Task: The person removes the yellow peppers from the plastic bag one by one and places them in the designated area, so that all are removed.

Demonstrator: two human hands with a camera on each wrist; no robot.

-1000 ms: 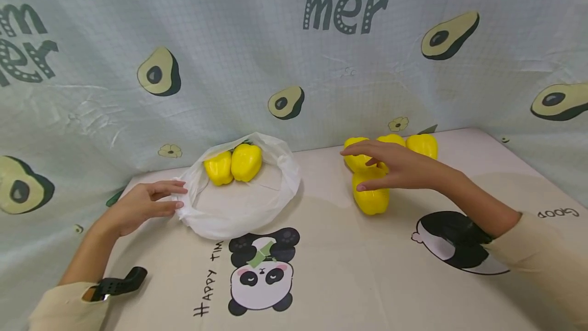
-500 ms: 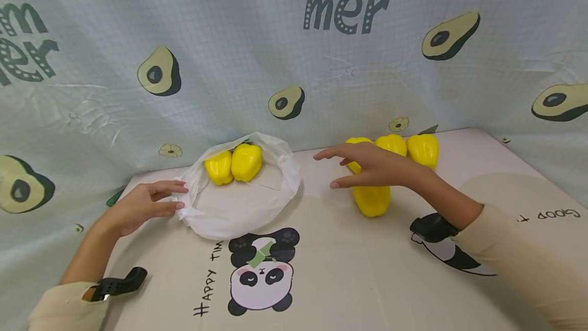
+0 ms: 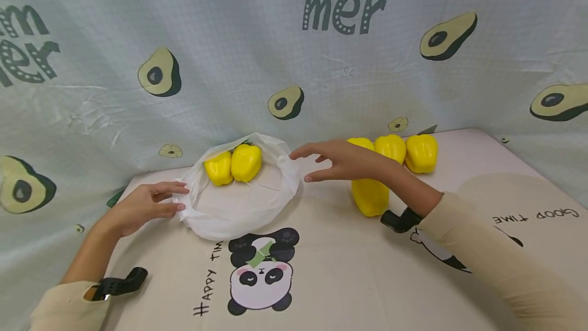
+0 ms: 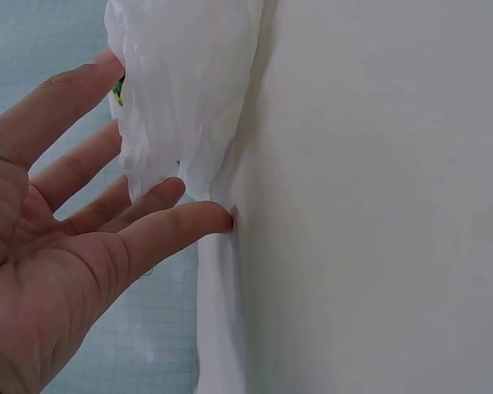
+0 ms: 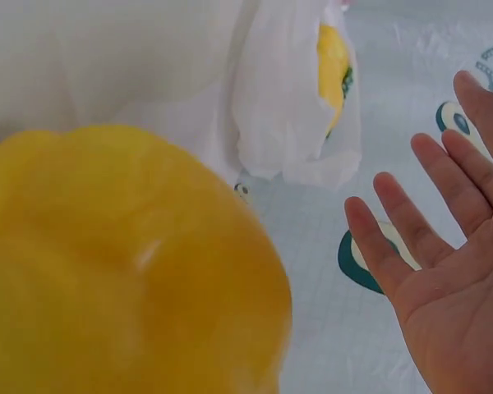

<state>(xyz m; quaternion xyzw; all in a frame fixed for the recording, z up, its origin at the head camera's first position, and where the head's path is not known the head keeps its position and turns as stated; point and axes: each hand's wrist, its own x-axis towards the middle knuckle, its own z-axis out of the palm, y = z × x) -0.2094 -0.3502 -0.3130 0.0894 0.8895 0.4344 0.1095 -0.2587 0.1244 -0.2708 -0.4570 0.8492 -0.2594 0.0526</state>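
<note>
A white plastic bag [image 3: 229,226] stands with its mouth spread wide, and two yellow bell peppers [image 3: 246,163] lie inside against its far wall. At the bag's left rim is my left hand [image 3: 142,207], its fingertips touching the plastic, fingers extended and thumb apart. My right hand [image 3: 342,161] hovers by the right rim with fingers spread and nothing held; whether it touches the plastic I cannot tell. Under and behind the right forearm sit several more yellow bell peppers [image 3: 421,153]. In the right wrist view one yellow pepper [image 5: 131,263] looms close, apart from the hand.
A pale tablecloth [image 3: 340,269] printed with pandas and lettering covers the table. Behind it hangs a light curtain [image 3: 220,65] with avocado prints. A black wrist strap [image 3: 120,284] is worn on the left arm, another [image 3: 400,220] on the right.
My right hand has moved left, from above the peppers on the right to the bag's right rim. The left hand has stayed at the left rim.
</note>
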